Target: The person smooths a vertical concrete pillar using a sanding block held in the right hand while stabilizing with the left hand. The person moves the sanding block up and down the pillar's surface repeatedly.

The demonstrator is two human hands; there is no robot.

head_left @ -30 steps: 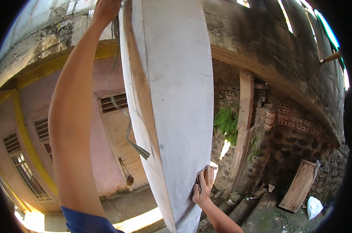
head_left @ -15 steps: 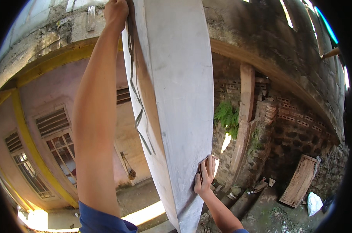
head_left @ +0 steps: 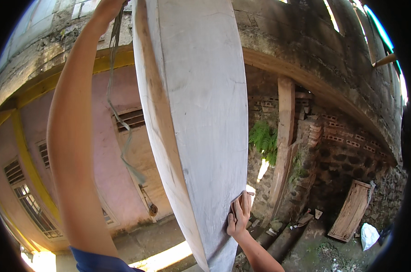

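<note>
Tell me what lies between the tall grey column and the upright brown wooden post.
In the head view, a green leafy plant appears between the grey column and the wooden post, with stone wall below it.

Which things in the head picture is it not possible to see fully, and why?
Head view:
- Left hand: partly cut off by the top edge.
- Column: ends cut off by top and bottom edges.
- Brown pad: mostly hidden by the right hand.
- Strip's lower end: blurred.

The column [head_left: 206, 109] runs between door [head_left: 156, 179] and fern [head_left: 263, 140]; farther right, a bag [head_left: 369, 236] lies beside a panel [head_left: 349, 211], perhaps touching.
</note>
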